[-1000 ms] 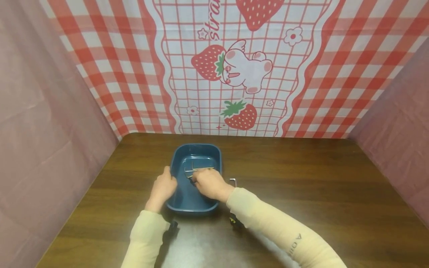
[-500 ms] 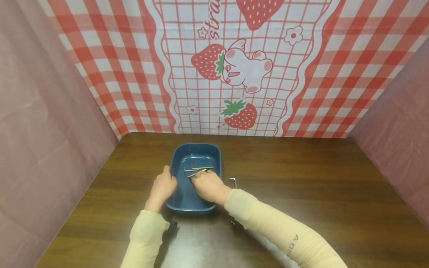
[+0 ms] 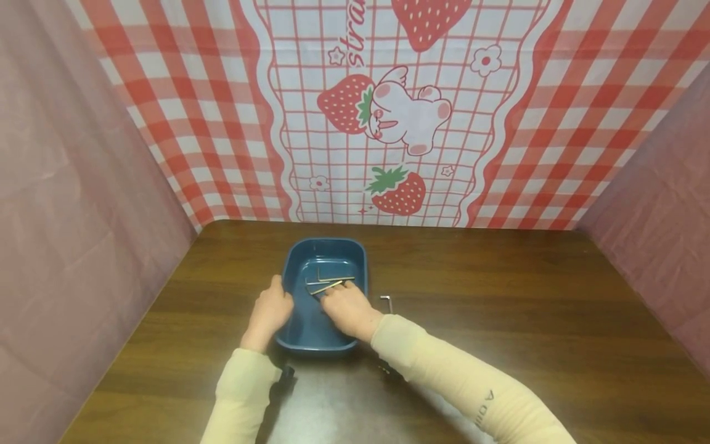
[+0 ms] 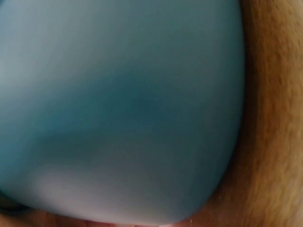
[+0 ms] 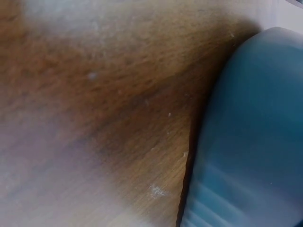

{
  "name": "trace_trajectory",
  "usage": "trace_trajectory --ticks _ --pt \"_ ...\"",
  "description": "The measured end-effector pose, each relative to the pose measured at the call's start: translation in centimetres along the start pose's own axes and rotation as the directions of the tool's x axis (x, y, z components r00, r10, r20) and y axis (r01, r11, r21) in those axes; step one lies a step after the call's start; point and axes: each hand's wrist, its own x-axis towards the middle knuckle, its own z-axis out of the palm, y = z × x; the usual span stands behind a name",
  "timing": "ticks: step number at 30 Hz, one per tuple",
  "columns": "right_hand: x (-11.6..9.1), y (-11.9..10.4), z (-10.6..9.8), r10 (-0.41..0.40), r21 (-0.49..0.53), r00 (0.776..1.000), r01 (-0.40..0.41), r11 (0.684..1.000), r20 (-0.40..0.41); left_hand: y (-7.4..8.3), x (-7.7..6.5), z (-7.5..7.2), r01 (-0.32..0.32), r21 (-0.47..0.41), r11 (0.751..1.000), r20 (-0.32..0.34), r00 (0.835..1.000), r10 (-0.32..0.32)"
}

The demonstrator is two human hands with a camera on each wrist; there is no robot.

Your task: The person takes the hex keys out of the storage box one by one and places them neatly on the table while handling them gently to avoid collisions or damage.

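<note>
In the head view, a deep blue rectangular tray (image 3: 320, 338) with rounded corners sits on the table. My left hand (image 3: 269, 313) grips its left rim; in the left wrist view the tray's outer wall (image 4: 128, 109) fills most of the picture, with a bit of the fingers along the bottom. Inside the tray lie several L-shaped hex keys (image 3: 335, 279), gold and silver. My right hand (image 3: 346, 308) reaches down over the right rim, fingers curled beside the keys. A short dark end of a hex key (image 3: 317, 297) shows at its fingertips; the rest is hidden under the hand.
One silver hex key (image 3: 389, 302) lies on the wooden table (image 3: 499, 308) just right of the tray, partly hidden by the right sleeve. A checked strawberry-print cloth (image 3: 410, 123) hangs behind the table, with pink curtains (image 3: 72, 185) at both sides.
My right hand has shifted slightly toward me inside the tray, uncovering more of the gold hex keys. The left hand keeps its hold on the rim, and the tray has stayed in place.
</note>
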Motion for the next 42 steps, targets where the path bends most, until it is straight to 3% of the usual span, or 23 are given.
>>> trace_trajectory --ticks 10,31,36,42 --pt "-0.03 0.04 0.29 0.007 -0.036 1.0 -0.007 0.999 -0.001 0.02 -0.06 0.08 0.004 -0.007 1.0 -0.005 1.0 -0.004" --pt "0.18 0.0 0.31 0.109 0.125 0.992 -0.1 0.987 -0.066 -0.24 -0.09 0.22 0.012 0.006 1.0 -0.006 1.0 -0.012" --pt "0.04 -0.06 0.15 0.111 0.109 0.991 -0.103 0.989 -0.07 -0.15 -0.21 0.21 0.012 0.008 1.0 -0.009 1.0 -0.012" --pt "0.06 0.07 0.23 0.111 0.102 0.985 -0.097 0.99 -0.133 0.01 -0.07 0.07 0.008 0.006 1.0 -0.008 1.0 -0.008"
